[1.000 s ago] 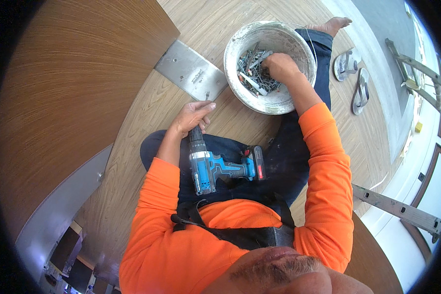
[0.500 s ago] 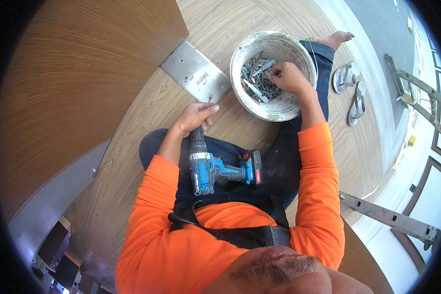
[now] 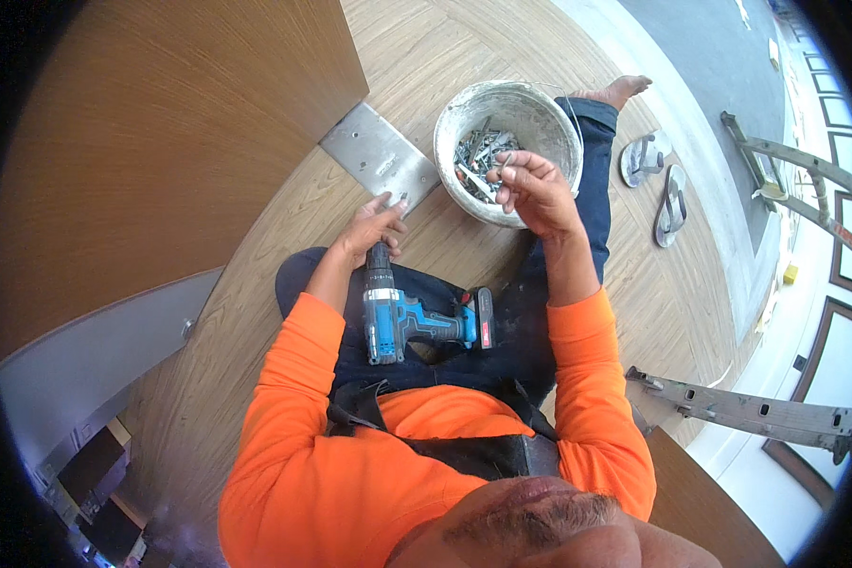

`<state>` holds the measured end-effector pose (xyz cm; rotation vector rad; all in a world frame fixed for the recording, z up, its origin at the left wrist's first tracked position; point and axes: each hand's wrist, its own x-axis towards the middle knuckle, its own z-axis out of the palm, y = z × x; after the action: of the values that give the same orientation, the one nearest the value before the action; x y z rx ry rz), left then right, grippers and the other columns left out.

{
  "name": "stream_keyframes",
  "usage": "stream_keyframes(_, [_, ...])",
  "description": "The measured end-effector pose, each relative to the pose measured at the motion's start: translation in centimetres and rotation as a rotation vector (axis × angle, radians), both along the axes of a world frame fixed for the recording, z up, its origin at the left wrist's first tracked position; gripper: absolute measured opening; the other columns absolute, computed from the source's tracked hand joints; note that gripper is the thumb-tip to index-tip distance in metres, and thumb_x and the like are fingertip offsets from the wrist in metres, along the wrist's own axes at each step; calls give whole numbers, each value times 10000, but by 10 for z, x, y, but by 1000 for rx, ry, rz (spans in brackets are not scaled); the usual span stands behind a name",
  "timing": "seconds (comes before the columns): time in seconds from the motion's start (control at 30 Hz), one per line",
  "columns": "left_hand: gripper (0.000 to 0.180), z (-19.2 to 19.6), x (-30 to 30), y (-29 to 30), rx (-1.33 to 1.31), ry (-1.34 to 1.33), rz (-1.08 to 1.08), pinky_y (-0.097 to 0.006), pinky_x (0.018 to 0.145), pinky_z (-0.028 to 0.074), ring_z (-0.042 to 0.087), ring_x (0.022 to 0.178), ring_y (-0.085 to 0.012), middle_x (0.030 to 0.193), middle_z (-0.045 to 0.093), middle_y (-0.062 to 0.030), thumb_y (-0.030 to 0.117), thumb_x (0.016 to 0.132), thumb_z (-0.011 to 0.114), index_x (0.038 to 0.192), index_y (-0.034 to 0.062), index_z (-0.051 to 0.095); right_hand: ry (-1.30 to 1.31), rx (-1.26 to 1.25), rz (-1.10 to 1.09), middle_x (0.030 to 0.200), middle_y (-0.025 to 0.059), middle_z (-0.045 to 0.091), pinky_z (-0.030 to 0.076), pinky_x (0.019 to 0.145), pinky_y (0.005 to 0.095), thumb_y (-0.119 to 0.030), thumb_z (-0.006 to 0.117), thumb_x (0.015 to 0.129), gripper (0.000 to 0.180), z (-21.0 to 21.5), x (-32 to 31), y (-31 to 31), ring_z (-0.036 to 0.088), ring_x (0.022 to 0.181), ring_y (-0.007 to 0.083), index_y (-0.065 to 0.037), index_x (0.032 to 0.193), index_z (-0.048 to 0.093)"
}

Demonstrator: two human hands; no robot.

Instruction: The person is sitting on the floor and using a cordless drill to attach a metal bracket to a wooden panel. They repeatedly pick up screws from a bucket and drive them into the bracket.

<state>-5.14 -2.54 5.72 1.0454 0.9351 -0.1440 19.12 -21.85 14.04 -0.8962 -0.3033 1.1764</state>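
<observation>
Head cam, looking down at someone in orange sleeves sitting on the wood-look floor (image 3: 256, 312). Left hand (image 3: 373, 232) is left of centre, right at the nose of a blue cordless drill (image 3: 417, 322), fingers partly curled with the fingertips by the lower corner of a metal plate (image 3: 374, 142). Can't tell if that grip actually has hold of the drill or is just resting there. Drill's lying across the dark trousers (image 3: 525, 312) a bit below the middle of the frame, nose toward the top, battery end to the right.

Right hand (image 3: 537, 194) is up over the near side of a grubby whitish bucket (image 3: 545, 112), upper centre. Its grip is curled with thumb and fingertips close together, but anything pinched in there is too small for me to make out for sure. Bucket has a heap of loose screws (image 3: 483, 147) in the bottom.

Big brown wood panel (image 3: 180, 142) fills the upper left, a pair of flip-flops (image 3: 672, 213) sits upper right, and there's a metal ladder section (image 3: 757, 407) at lower right.
</observation>
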Motion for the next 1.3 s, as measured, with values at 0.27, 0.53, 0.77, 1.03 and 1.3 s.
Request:
stream_keyframes(0.27, [641, 23, -30, -11, -321, -275, 232, -436, 762, 633, 659, 745, -164, 907, 642, -83, 470, 979, 642, 1423, 32, 491, 237, 152, 42, 1030, 190, 738, 611, 584, 278, -72, 659, 959, 165, 4, -58, -29, 727, 735, 195, 32, 1086, 677])
stream_keyframes(0.53, [728, 99, -39, -42, -400, -617, 23, -425, 719, 652, 732, 801, -191, 960, 701, -124, 594, 1055, 349, 1419, -18, 494, 420, 271, 187, 1010, 149, 691, 534, 506, 240, -147, 611, 998, 241, 12, -103, -27, 662, 707, 161, 40, 1150, 633])
stream_keyframes(0.77, [598, 120, -54, -59, -467, -583, 87, -369, 673, 657, 703, 780, -157, 955, 658, -81, 489, 1081, 386, 1354, -17, 552, 602, 253, 235, 967, 124, 667, 496, 466, 216, -171, 586, 1023, 240, 16, -132, -24, 610, 665, 130, 39, 1139, 604])
stream_keyframes(1.03, [400, 144, -53, -68, -291, -445, -15, -271, 598, 605, 542, 635, -54, 840, 604, 13, 348, 1047, 573, 1262, 15, 630, 712, 225, 320, 927, 113, 648, 478, 425, 200, -190, 561, 1036, 237, 30, -156, -17, 586, 644, 120, 21, 1144, 579])
stream_keyframes(1.3, [285, 132, -55, -66, -274, -496, -26, -233, 587, 556, 572, 685, -48, 810, 613, 25, 332, 1027, 616, 1091, 62, 676, 466, 20, 282, 937, 98, 677, 487, 466, 228, -261, 573, 1043, 286, 21, -164, -21, 606, 631, 126, 14, 1101, 626])
